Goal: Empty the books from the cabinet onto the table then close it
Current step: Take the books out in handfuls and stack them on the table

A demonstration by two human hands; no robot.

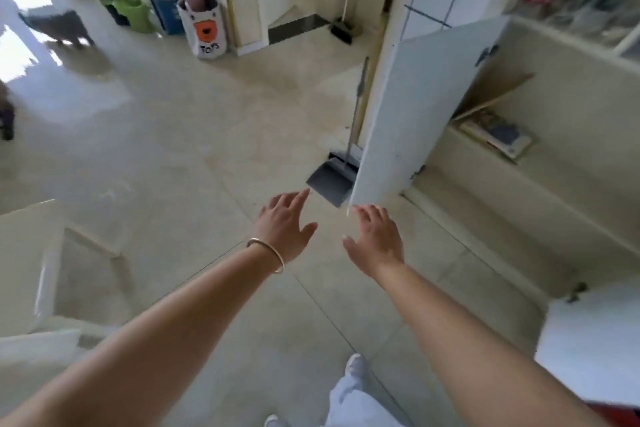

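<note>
Far left, pale tabletop (24, 246) edge. Toy bag (204, 28) back by the wall, w/ "TOYS" on it. Left hand (282, 225), bangle (266, 253) on wrist, fingers spread apart, holding nothing, over floor. Dustpan (329, 180) just beyond it. Right hand (375, 239) also spread, empty, fingertips just beside bottom corner of the open cabinet door (415, 107); contact can't be told. Inside cabinet (571, 87), books (498, 135) lie flat on shelf.

Both forearms are bare, no sleeves in view; a thin, pale metal bangle (266, 254) circles the left wrist, and lower down show light trousers (349, 402) and white shoes (355, 363)
</note>
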